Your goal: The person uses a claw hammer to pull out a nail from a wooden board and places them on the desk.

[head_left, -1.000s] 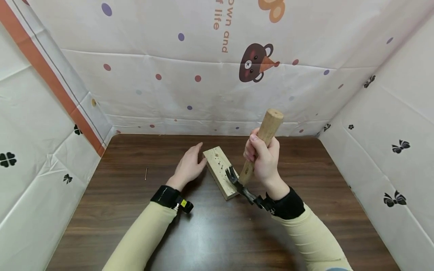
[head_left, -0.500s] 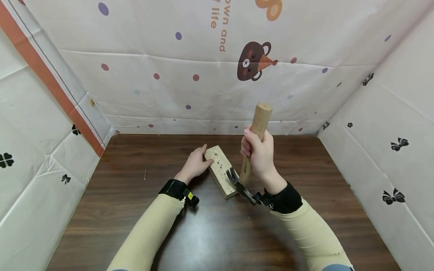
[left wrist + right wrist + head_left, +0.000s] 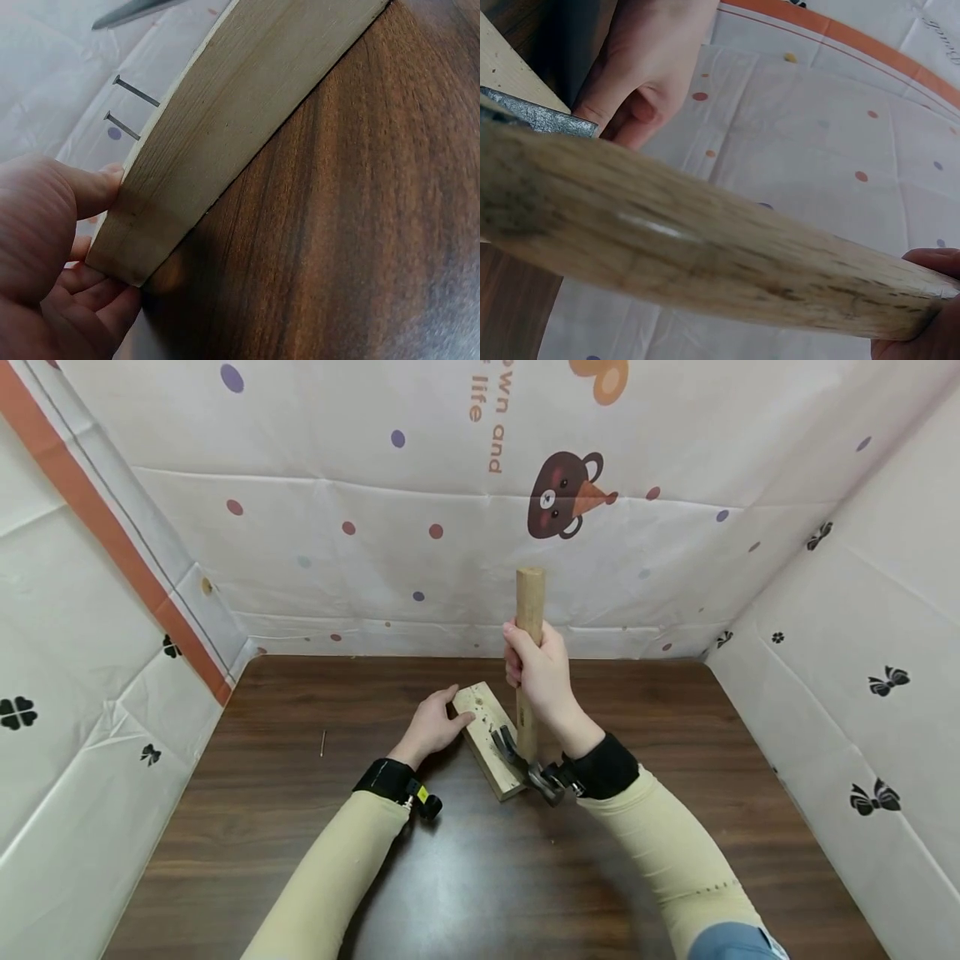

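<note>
A pale wooden block lies slanted on the table, with dark specks and small holes on its top. Two nails stand partly out of that top in the left wrist view, a longer nail and a shorter nail. My left hand grips the block's far end, thumb on top and fingers at the end and lower edge. My right hand holds a claw hammer by its wooden handle, which points up. The dark claw head hangs over the block's near half; whether it touches a nail cannot be told.
A single loose nail lies on the dark wood-grain table, left of my left hand. White printed cloth hangs behind the table and along both sides.
My left hand has moved right and taken hold of the block's far end. My right hand has moved left, swinging the hammer handle from a rightward lean to nearly upright; the head stays over the block.
</note>
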`<state>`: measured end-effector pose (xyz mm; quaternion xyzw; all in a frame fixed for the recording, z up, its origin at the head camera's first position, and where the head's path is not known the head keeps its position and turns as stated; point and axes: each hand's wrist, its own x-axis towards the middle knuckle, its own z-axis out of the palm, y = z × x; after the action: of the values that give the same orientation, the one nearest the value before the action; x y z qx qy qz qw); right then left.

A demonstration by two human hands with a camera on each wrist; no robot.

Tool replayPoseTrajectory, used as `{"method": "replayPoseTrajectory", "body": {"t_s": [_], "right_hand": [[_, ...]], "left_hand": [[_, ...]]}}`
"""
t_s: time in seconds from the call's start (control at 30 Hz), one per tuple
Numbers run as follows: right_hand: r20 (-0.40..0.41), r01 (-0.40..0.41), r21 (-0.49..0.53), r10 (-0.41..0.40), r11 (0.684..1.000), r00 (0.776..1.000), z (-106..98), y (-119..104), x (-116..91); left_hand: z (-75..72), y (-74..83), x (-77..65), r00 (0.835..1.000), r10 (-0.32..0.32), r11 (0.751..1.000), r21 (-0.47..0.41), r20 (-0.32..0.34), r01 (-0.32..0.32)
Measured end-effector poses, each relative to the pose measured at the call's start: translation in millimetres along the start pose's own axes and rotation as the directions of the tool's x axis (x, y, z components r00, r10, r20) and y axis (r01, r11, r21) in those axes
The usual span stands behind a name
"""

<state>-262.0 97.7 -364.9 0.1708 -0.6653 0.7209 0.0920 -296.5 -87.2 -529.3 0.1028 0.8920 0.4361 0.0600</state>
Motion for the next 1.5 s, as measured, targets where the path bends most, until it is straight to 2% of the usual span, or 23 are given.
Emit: {"method": "replayPoseTrajectory", "body": {"t_s": [0.23, 0.4, 0.6, 0.77, 0.97, 1.5], "right_hand": [[-0.004, -0.043, -0.007, 0.043, 0.999, 0.999, 8.2, 7.3, 9.3], [-0.023, -0.065, -0.029, 0.064, 0.997, 0.998, 12.5, 8.6, 15.9], [0.014, -0.076, -0.069, 0.077, 0.995, 0.997, 15.2, 13.6, 23.6], [0.032, -0.104, -0.056, 0.106, 0.993, 0.994, 17.0, 16.5, 28.0], [0.032, -0.144, -0.068, 0.147, 0.987, 0.989, 21.7, 16.2, 30.2], [0.053, -0.175, -0.13, 0.183, 0.976, 0.982, 28.5, 21.6, 38.8]], "left_hand": [[1.7, -6.3, -0.6, 1.0, -0.028, 0.999, -0.02, -0.002, 0.028], [1.7, -6.6, 1.8, 1.0, -0.017, 1.0, -0.026, -0.011, 0.017], [1.4, -4.4, 1.9, 1.0, -0.005, 1.0, -0.029, -0.021, 0.004], [0.9, -3.3, 1.0, 0.999, 0.007, 1.0, -0.029, -0.031, -0.008], [0.9, -3.6, 0.6, 1.0, 0.002, 1.0, -0.028, -0.028, -0.003], [0.3, -3.2, 0.1, 1.0, 0.006, 0.999, -0.033, -0.024, -0.006]]}}
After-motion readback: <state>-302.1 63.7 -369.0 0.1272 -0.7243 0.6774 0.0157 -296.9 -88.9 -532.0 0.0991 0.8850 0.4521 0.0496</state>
